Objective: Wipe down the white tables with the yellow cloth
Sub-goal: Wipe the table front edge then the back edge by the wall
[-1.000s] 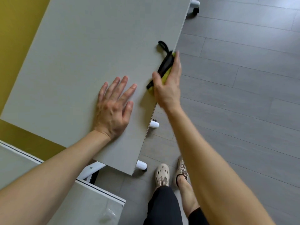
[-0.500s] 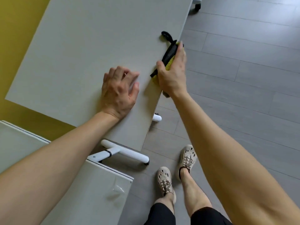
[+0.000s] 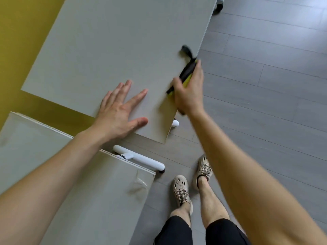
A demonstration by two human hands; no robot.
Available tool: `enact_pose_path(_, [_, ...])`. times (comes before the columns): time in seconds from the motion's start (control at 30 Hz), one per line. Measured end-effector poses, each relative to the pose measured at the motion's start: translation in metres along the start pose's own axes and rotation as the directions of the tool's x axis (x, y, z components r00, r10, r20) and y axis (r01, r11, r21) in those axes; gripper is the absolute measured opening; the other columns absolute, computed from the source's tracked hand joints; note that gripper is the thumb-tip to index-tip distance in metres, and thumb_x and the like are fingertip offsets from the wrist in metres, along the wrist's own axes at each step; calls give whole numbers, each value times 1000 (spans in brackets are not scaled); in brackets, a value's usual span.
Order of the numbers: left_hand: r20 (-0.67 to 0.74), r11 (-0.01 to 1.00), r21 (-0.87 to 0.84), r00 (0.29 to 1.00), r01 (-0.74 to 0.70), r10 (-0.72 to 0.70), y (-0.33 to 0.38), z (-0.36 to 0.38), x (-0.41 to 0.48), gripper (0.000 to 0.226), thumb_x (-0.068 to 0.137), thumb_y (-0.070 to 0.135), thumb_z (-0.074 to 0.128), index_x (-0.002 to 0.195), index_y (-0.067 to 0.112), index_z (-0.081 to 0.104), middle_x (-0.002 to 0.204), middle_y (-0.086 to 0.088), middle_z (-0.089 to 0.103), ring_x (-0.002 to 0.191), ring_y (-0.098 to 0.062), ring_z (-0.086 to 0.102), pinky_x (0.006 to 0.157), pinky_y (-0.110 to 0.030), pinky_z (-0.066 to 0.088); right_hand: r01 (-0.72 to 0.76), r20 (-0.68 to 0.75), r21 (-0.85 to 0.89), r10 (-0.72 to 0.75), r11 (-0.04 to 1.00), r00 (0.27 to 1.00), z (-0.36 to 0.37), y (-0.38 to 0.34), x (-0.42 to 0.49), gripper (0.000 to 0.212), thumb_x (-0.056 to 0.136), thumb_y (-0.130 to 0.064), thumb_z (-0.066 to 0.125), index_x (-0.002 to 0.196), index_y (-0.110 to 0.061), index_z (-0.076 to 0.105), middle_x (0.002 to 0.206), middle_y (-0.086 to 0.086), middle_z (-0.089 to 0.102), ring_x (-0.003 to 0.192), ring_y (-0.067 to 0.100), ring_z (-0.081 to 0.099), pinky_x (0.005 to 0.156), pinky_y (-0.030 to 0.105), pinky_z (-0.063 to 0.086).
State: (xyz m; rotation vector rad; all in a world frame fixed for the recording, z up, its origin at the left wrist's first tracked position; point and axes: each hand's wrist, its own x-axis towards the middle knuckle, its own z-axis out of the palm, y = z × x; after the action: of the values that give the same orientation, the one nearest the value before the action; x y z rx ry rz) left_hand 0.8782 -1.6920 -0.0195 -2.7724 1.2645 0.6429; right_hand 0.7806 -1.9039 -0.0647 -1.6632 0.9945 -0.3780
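- Tabletop (image 3: 115, 41): pale grey-white surface running from the upper centre of the frame down to a corner at lower centre.
- Left hand (image 3: 120, 114): laid flat on the tabletop near that lower corner, fingers straight and spread, holding nothing.
- Right hand (image 3: 190, 92): at the tabletop's right edge, centre right of the frame. The thumb lies on the top surface and the fingers wrap over the edge, gripping the yellow cloth (image 3: 188, 80).
- Yellow cloth: bunched against the right edge under the right hand, only a small part showing.
- Black strap (image 3: 189, 67): lies along the cloth and trails onto the tabletop above the hand; what it is cannot be told.
- Second tabletop (image 3: 70, 200): lower left of the frame, apart from the first, with a white leg (image 3: 141, 159) between them.
- Floor (image 3: 265, 85): grey planks on the right side. The person's two shoes (image 3: 180, 190) are at bottom centre.
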Motion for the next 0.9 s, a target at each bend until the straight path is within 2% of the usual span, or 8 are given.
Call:
enact_pose_path(0.13, [-7, 1000, 12, 1000, -1, 1, 1, 1, -1, 86, 96, 75, 55, 166, 62, 7, 182, 7, -14, 167, -14, -13, 135, -45, -5, -39, -14, -16, 39, 999, 999, -12, -12, 40, 90, 102, -24, 63, 173, -12, 11, 179, 7, 21, 165, 20, 18, 130, 34, 19])
enact_pose_path(0.27, [4, 999, 36, 1000, -4, 4, 0, 7, 1, 86, 97, 80, 48, 166, 61, 1, 181, 5, -20, 167, -17, -18, 136, -48, -7, -83, -17, 56, 84, 995, 996, 12, 6, -79, 89, 104, -21, 65, 174, -18, 11, 180, 2, 19, 164, 13, 18, 120, 12, 15])
enact_pose_path(0.37, [30, 999, 41, 1000, -1, 0, 0, 11, 3, 86, 97, 83, 41, 166, 60, -6, 179, 4, -26, 166, -19, -23, 135, -50, -8, -135, 259, -9, 132, 991, 957, 5, 38, -189, 91, 104, -25, 67, 174, -29, 8, 176, -9, 28, 156, -1, 29, 115, 2, 20])
enact_pose_path(0.43, [50, 999, 49, 999, -8, 6, 1, 14, 3, 87, 97, 84, 36, 165, 59, -12, 177, 3, -32, 164, -21, -28, 135, -52, -9, -215, 390, -126, 248, 968, 887, -22, 59, -220, 92, 102, -28, 67, 173, -40, 9, 162, -12, 51, 146, 8, 50, 110, 16, 38])
enact_pose_path(0.5, [65, 997, 76, 998, -4, -1, 1, 18, 3, 87, 99, 84, 34, 164, 58, -18, 174, 2, -38, 162, -22, -33, 135, -54, -10, -288, 368, -232, 358, 929, 858, -55, 63, -224, 91, 100, -25, 69, 172, -36, 13, 147, -13, 58, 137, 16, 58, 105, 22, 40])
enact_pose_path(0.67, [109, 997, 70, 994, 13, -21, 13, 18, -1, 88, 103, 79, 38, 163, 55, -22, 173, -1, -40, 162, -24, -34, 134, -55, -10, -190, 239, -364, 289, 912, 927, -123, 33, -200, 67, 92, -25, 80, 151, -28, 48, 131, -8, 53, 116, 10, 56, 104, 37, 52])
enact_pose_path(0.8, [147, 996, 18, 986, 83, -85, 26, 8, -8, 90, 103, 69, 51, 168, 54, -10, 177, 1, -30, 165, -22, -25, 136, -50, -6, -110, 245, -378, 214, 919, 946, -156, -17, -167, 62, 94, -28, 81, 149, -32, 54, 126, -4, 55, 113, 13, 56, 91, 26, 45])
enact_pose_path(0.9, [137, 932, -307, 978, 194, -158, 45, -5, -17, 67, 104, 53, 64, 166, 43, 39, 183, -3, 11, 169, -23, 8, 135, -38, 15, -41, 267, -348, 141, 937, 953, -168, -50, -143, 53, 95, -28, 82, 144, -31, 61, 125, -7, 62, 115, 15, 59, 94, 30, 47])
